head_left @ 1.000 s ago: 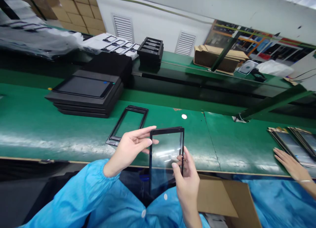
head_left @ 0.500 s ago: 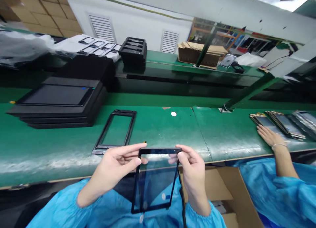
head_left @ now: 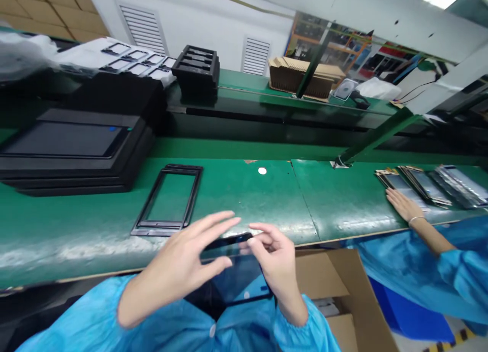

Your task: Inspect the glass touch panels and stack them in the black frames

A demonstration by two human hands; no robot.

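Observation:
A see-through glass touch panel (head_left: 244, 270) with a black border is tilted in front of my chest, past the bench's near edge. My right hand (head_left: 276, 258) pinches its upper right corner between thumb and fingers. Spread fingers show on my left hand (head_left: 190, 260), which is over the panel's left side and hides part of it; no grip on the panel is visible there. Beyond my left hand, black rectangular frames (head_left: 143, 197) lie stacked on the green bench (head_left: 244, 199).
Black foam trays (head_left: 114, 174) are piled at the left with a dark screen panel (head_left: 61, 138) on top. A co-worker's hand (head_left: 406, 204) rests by stacked screens (head_left: 423, 184) at the right. An open cardboard box (head_left: 366, 296) stands below the bench edge.
My left hand has let go of the panel's left edge and its fingers have spread. My right hand keeps its corner, and the panel has turned and tilted. The view has shifted slightly.

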